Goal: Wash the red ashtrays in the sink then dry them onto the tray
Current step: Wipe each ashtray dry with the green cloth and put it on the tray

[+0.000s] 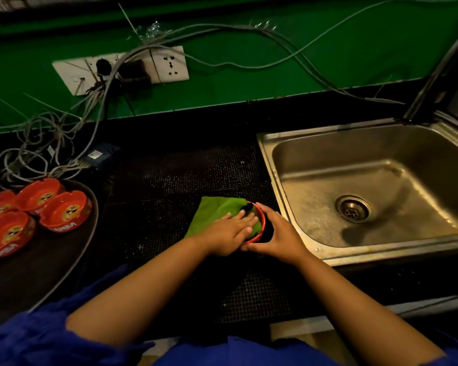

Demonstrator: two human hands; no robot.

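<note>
The square metal sink (pixel 325 154) at right has a dull, wet sheen. The round red ashtrays (pixel 64 212) at left look glossy and smooth, like the red ashtray (pixel 262 224) at centre. The green cloth (pixel 213 215) is soft and matt; the black bench (pixel 196 170) carries rough mesh.

ashtray (pixel 262 224) mostly under cloth (pixel 212 212), tray (pixel 72 254) cut off — left edge

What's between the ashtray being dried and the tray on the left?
Nothing visible. The right hand grips the ashtray, the left hand presses the green cloth into it; only bare black mat lies between it and the tray. The tray's far part holds four ashtrays; its near part is bare.
</note>
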